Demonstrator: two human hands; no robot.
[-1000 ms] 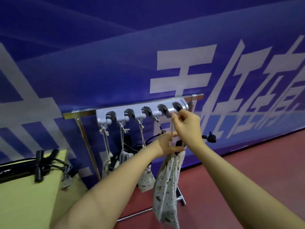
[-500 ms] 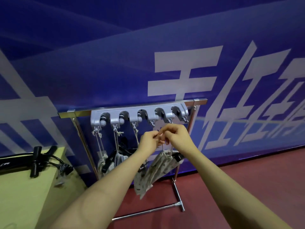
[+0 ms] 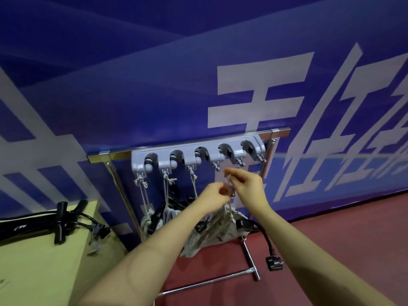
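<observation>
A grey hook rail (image 3: 198,154) with several clips is fixed to a chrome stand (image 3: 251,268) in front of a blue wall. A patterned drawstring bag (image 3: 212,235) hangs tilted below my hands by its cord (image 3: 228,184). My right hand (image 3: 247,184) pinches the cord's top just under the fourth hook (image 3: 216,166). A little lower and to the left, my left hand (image 3: 213,195) pinches the same cord. Three other small bags hang by cords from the left hooks; one is (image 3: 146,221).
A yellow-green table (image 3: 44,261) stands at the left with black cables and clamps (image 3: 59,219) on it. A black cable with a plug (image 3: 273,262) trails onto the red floor (image 3: 331,235) by the stand's foot. The blue banner wall is right behind.
Both hands came away from the rightmost hook with the bag's cord, dropped lower and moved left. The bag swung up to a tilt. The view shifted right.
</observation>
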